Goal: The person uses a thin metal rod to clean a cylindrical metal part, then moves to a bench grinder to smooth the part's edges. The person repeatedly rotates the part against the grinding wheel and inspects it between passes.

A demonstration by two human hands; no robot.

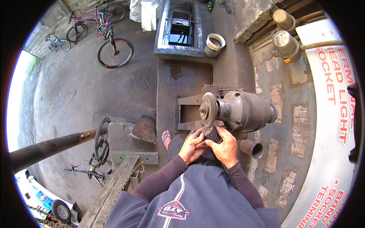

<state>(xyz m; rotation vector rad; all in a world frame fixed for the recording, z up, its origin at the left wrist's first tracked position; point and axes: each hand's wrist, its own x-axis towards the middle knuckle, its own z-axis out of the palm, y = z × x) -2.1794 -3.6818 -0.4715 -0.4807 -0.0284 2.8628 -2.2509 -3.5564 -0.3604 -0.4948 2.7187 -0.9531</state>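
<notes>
A bench grinder (245,110) with a grimy motor body sits on a metal frame (184,102), its round wheel (209,104) facing left. Just below the wheel, a small dark metal piece (209,133) with a brighter spot is held in both hands. My left hand (192,148) pinches it from the left, fingers curled. My right hand (222,146) grips it from the right, thumb along its lower edge. The piece is close under the wheel; I cannot tell whether they touch. The fingers partly hide its shape.
Bicycles (114,51) stand upper left. A window (161,34) and bucket (216,41) are above the grinder. A pipe piece (253,148) lies at right beside a large signboard (330,114). A long pole (49,148) and timber (114,178) are at lower left. Metal canisters (285,45) sit upper right.
</notes>
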